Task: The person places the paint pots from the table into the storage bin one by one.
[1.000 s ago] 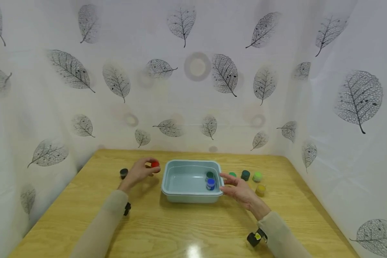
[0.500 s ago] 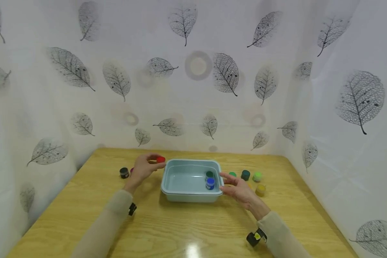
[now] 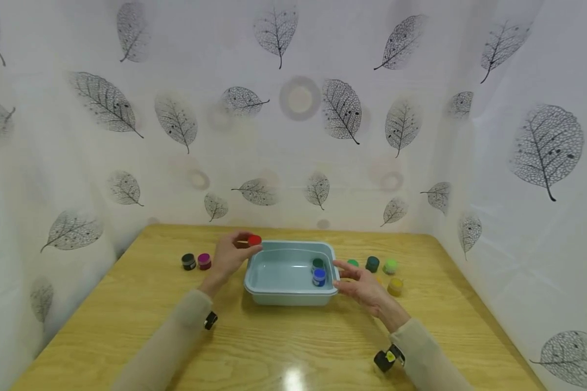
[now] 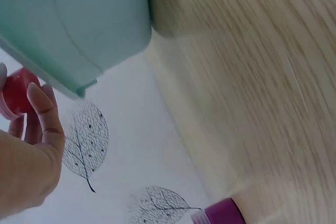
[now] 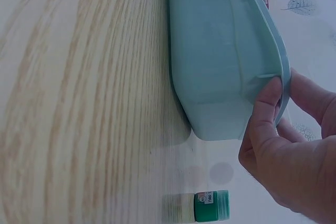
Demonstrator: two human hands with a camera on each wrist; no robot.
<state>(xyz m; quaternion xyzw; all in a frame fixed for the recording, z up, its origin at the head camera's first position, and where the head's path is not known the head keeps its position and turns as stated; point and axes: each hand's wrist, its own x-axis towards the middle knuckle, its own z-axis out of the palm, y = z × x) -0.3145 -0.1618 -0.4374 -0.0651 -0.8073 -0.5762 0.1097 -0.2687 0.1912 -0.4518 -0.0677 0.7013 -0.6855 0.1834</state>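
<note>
My left hand [image 3: 229, 254] holds a small red paint jar [image 3: 255, 240] between thumb and fingers at the back left corner of a pale blue-green plastic basin [image 3: 288, 299]. The left wrist view has the red jar [image 4: 19, 93] just past the basin's rim, level with it. On the other side, my right hand [image 3: 368, 292] pinches the basin's right rim, thumb on one face and fingers on the other, as the right wrist view shows. Inside the basin, near its right end, stand a dark green jar [image 3: 318, 265] and a blue jar [image 3: 319, 278].
A black jar [image 3: 188, 262] and a magenta jar [image 3: 204, 261] stand left on the wooden table [image 3: 274, 347]. Right of the basin are several jars, among them a dark teal one [image 3: 372, 264], a light green one [image 3: 390, 266] and a yellow one [image 3: 395, 287]. A leaf-patterned curtain surrounds the table.
My left hand has carried the red jar rightward and slightly up, from beside the basin to its back left corner. The magenta jar has come into view. My right hand stays on the rim.
</note>
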